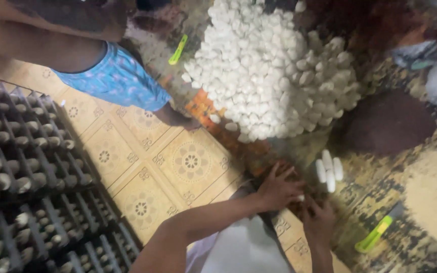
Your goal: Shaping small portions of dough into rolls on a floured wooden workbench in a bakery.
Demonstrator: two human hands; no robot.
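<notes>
1. White, small oval cocoons (328,172) lie in a little bunch of four on the floor, just beside the two hands.
2. The left hand (278,188) lies flat on the floor with its fingers (284,172) spread wide. It holds nothing that I can see.
3. The right hand (318,218) is just beside the left one, lower down. Its fingers are bent down to the floor. I cannot tell if they hold something, since that spot is dark and blurry. A tiny white bit (300,198) shows between the two hands.
4. A big heap of white cocoons (269,65) sits on the floor above the hands, well apart from the little bunch.
5. A dark round patch (388,126) lies near the heap, on its right.
6. A green and yellow tool (378,233) lies on the floor near the right hand. Another green one (178,49) lies by the big heap.
7. The floor (147,167) has tan tiles with flower shapes.
8. A dark rack with many small boxes (26,167) fills the left side. Pale cocoons sit in the boxes.
9. Another person in blue shorts (117,78) crouches at the top left.
</notes>
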